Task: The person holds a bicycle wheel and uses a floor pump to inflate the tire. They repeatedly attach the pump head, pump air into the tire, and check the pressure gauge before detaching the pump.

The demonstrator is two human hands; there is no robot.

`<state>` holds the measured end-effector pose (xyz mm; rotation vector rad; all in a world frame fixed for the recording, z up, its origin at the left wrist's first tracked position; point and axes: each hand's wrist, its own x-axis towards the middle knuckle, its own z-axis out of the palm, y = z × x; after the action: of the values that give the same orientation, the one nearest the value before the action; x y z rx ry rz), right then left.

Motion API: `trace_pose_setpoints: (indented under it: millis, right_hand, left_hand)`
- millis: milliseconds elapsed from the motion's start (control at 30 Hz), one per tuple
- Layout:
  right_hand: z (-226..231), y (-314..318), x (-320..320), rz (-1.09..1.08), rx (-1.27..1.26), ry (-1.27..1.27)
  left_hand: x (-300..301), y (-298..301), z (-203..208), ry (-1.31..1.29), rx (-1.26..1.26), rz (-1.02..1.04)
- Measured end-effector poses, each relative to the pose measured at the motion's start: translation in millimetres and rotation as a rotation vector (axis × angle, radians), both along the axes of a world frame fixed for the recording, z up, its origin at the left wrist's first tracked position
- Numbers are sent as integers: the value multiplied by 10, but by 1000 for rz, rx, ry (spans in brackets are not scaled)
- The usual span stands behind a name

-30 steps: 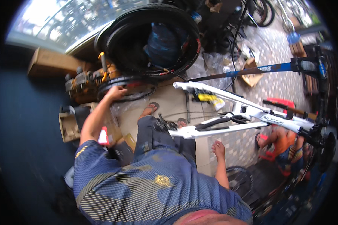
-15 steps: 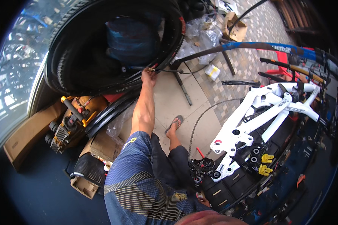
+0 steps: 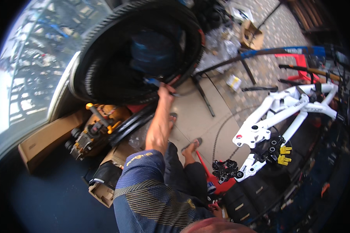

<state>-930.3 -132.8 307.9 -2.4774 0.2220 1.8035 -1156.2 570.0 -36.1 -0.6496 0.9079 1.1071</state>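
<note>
My left arm reaches out to the lower rim of a large black bicycle tyre [image 3: 90, 58]. There my left hand [image 3: 166, 90] is closed on a thin black hose [image 3: 186, 93], blurred by motion, whose end is hidden in the fingers. Just beyond the fingertips a small blue patch [image 3: 151, 81] shows inside the wheel. Low in the picture, my right hand [image 3: 216, 210] is mostly hidden by my body. Its curled fingers are beside something small and red, too small to name.
On the right, a white bicycle frame [image 3: 276, 116] lies over a dark bench, with a black derailleur [image 3: 224, 170] and chain [image 3: 215, 141] hanging off it. A yellow toy vehicle [image 3: 95, 128] and cardboard box [image 3: 46, 141] stand left. A blue-black stand bar [image 3: 260, 52] crosses the upper right.
The view has shifted, so the scene sits farther right and lower. My left hand stays by the tyre's rim; the hose now hangs lower beside it. More red plastic shows near my right hand.
</note>
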Motion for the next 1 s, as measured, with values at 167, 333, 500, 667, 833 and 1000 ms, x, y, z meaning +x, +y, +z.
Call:
trace_pose_setpoints:
  millis: [167, 333, 500, 667, 833, 1000]
  right_hand:
    - [-732, 469, 236, 68, 185, 15]
    - [-1300, 484, 302, 28, 378, 65]
    - [-2031, 208, 885, 184, 566, -50]
    - [-1615, 461, 925, 216, 685, -210]
    - [-1242, -164, 975, 100, 682, -324]
    - [-1188, -360, 1008, -54, 960, -352]
  left_hand:
    - [143, -932, 1192, 380, 240, -263]
    - [-376, -1941, 2297, 403, 556, -508]
    - [-312, -2704, 2461, 656, 680, -793]
    - [-404, -3634, 2618, 456, 498, -798]
    - [141, -4328, 2554, 562, 323, -1110]
    - [732, -4610, 2346, 662, 468, -1531]
